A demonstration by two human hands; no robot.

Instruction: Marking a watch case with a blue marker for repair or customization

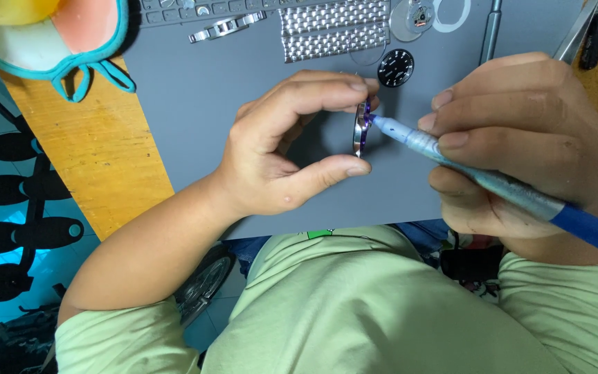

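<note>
Green shirt (375,305) fills the near edge; above it, over the grey mat (202,97) on the worktop, the left hand (278,145) pinches a round watch case (361,128) on edge between thumb and fingertips. Right hand (520,145) has its grip closed on a blue pen (493,183), tip touching the case's face. Beyond lie a black dial (396,67) and steel bracelets (333,29).
</note>
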